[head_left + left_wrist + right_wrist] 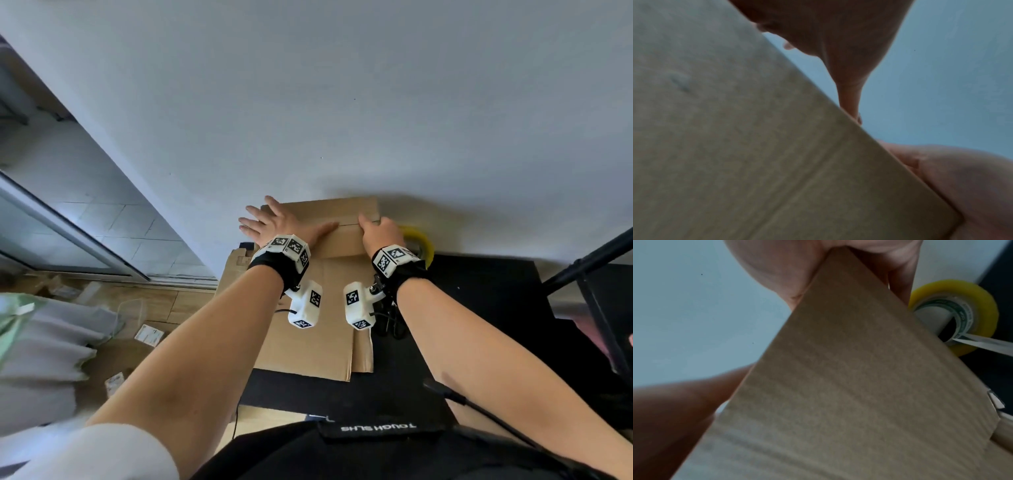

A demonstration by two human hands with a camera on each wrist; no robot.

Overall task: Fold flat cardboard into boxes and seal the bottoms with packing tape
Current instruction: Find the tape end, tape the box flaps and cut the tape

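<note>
The box [320,222] stands at the far end of the black table [479,308], hard against the white wall [342,102], with its bottom flaps folded shut and a seam running across the top. The left hand [274,222] lies flat on the left flap, fingers spread and straight, pressing down. The right hand [380,231] has its fingers curled over the right end of the flaps; in the right wrist view the cardboard runs up between thumb and fingers, so that grip looks closed on the box edge.

The tape [419,241], a yellow roll, sits just beside the box on its right, behind the right hand. More flat cardboard [308,335] lies on the table under the wrists.

The trouble I'd expect: no tape is on the seam yet, and fetching the roll means freeing a hand. With one hand off, the flaps may spring up and the seam gape, so the tape would go on crooked or bridge a gap. The box could also slide on the loose sheets beneath it. The roll's free end looks loose, and it might stick to itself.
</note>
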